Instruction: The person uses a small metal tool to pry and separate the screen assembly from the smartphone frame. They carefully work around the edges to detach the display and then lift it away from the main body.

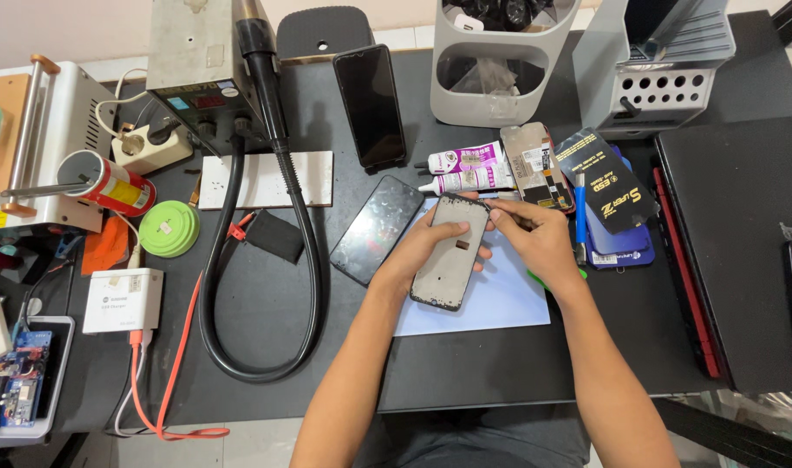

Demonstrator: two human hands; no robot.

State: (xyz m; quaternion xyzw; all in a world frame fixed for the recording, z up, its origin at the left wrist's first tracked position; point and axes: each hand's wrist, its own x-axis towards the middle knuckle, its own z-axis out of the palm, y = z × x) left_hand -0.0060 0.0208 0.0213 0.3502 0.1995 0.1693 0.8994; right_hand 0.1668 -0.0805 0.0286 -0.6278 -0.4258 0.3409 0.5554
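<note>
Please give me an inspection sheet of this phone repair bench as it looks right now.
Surface: dark table, white sheet under the hands.
Job's things: phone frame, back side up.
Clutter: two glue tubes, dark screen panel, black phone, green round lid.
Grips: left hand holds the frame; right hand pinches its top edge.
Cables: black hose, orange cable.
Surroundings: hot-air station, grey bins.

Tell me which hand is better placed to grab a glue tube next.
Right, probably. The right hand sits at the phone frame's top edge, just below the glue tubes. The left hand wraps the frame from beneath, supporting it.
</note>
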